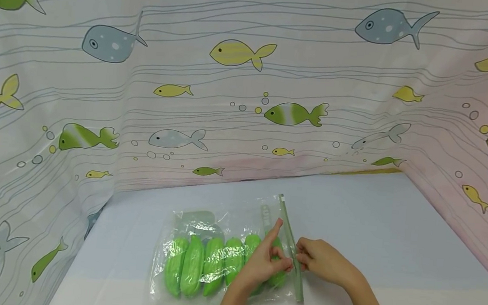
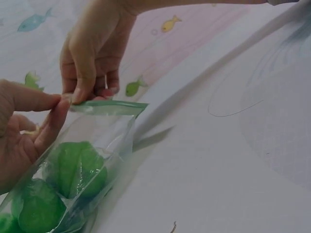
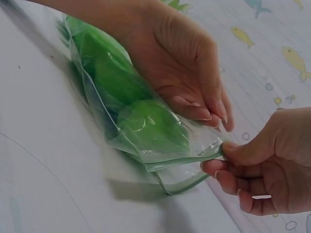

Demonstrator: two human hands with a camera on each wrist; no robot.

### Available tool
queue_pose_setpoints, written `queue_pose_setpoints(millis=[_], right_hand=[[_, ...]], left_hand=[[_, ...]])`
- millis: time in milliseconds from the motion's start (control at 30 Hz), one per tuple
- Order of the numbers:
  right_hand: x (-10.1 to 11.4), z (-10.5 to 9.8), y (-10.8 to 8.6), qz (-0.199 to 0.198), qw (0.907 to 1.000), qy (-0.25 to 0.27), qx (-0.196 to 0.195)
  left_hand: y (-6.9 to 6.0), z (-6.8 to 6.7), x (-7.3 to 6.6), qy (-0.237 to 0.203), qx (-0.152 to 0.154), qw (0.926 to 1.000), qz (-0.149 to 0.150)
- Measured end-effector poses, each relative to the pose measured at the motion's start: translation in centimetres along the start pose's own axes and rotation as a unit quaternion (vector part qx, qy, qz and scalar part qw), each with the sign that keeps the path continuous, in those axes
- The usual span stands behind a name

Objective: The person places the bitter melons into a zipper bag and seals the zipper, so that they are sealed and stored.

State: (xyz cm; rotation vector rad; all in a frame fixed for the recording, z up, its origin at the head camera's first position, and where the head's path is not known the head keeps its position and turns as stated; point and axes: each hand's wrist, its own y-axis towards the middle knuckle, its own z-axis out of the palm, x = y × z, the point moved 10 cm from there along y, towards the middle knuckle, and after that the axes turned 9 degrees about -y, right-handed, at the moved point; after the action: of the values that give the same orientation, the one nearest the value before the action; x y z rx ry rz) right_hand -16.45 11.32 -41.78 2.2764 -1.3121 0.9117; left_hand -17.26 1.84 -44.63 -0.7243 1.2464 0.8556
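A clear zip bag (image 1: 230, 214) with a green seal strip (image 1: 290, 244) lies on the table, its mouth toward the right. Inside it, several bright green, ridged, cucumber-shaped pieces (image 1: 192, 266) stand in a row. My left hand (image 1: 260, 263) pinches the bag near the strip between thumb and a finger, another finger pointing up in the head view. From the right side, my right hand (image 1: 323, 261) grips the strip's middle with thumb and fingertips. The right wrist view shows the right thumb (image 3: 243, 151) on the strip, whose two edges stand apart at the near end.
A white and pale blue table surface (image 1: 373, 222) spreads around the bag. Behind and on both sides hangs a curtain (image 1: 229, 122) printed with fish and wavy lines.
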Motion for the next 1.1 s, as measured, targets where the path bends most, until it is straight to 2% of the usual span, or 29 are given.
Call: queue_pose_setpoints(millis=[267, 600, 733, 900, 1100], right_hand=[[0.1, 0.1, 0.0, -0.001, 1.0000, -0.006, 0.008], [0.6, 0.0, -0.2, -0.008, 0.9999, -0.005, 0.010], [0.5, 0.0, -0.3, -0.005, 0.9999, -0.010, 0.011], [0.5, 0.0, -0.4, -0.008, 0.9999, -0.010, 0.010], [0.5, -0.1, -0.2, -0.009, 0.9995, -0.029, 0.000]], left_hand=[[-0.1, 0.1, 0.0, -0.002, 0.009, 0.9999, 0.004], [0.0, -0.1, 0.0, -0.009, -0.004, 0.9999, -0.007], [0.0, 0.0, 0.0, 0.002, 0.008, 0.9999, -0.009], [0.0, 0.1, -0.1, 0.037, 0.036, 0.9986, -0.010], [-0.6, -0.3, -1.1, 0.067, 0.055, 0.9962, -0.010]])
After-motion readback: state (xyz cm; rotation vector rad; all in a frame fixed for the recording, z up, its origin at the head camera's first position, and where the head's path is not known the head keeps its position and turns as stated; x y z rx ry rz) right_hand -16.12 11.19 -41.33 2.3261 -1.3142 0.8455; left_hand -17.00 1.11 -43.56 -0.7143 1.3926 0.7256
